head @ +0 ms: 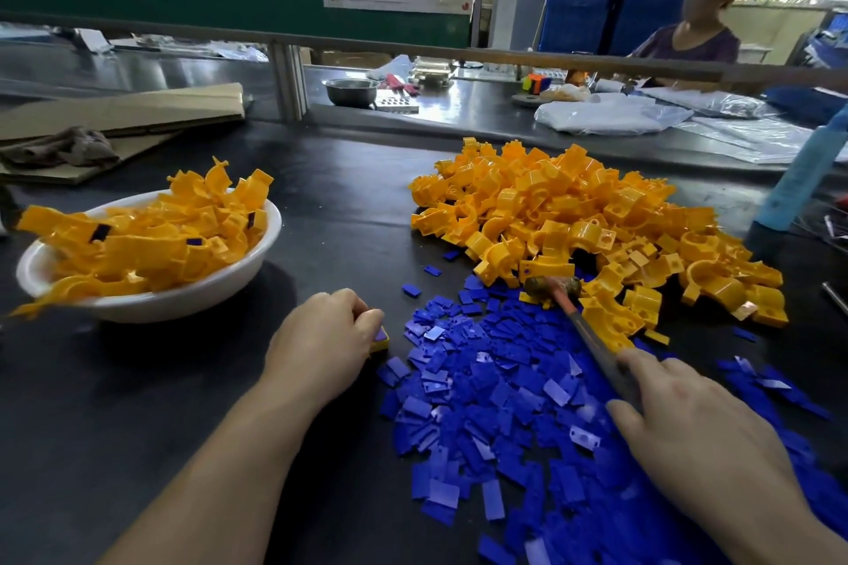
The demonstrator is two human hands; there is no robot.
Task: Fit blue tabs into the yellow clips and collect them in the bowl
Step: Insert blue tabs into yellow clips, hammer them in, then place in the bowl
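Beside the clip-filled bowl (183, 304), left grip (321, 349) clasps a clip (380, 338), right grip (688, 427) a hammer (583, 331).

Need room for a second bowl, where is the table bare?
Bare table lies between the bowl and the clips, and at near left, this side of the bowl, left of the left hand. Crowded: tabs spread under the right hand, clips behind them.

1 white bowl (183, 307), 1 steel bowl (351, 91), 1 hammer (553, 287).

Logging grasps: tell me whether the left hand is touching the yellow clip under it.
Touching. The head view shows the left hand with fingers curled over the yellow clip, only its corner peeking out.
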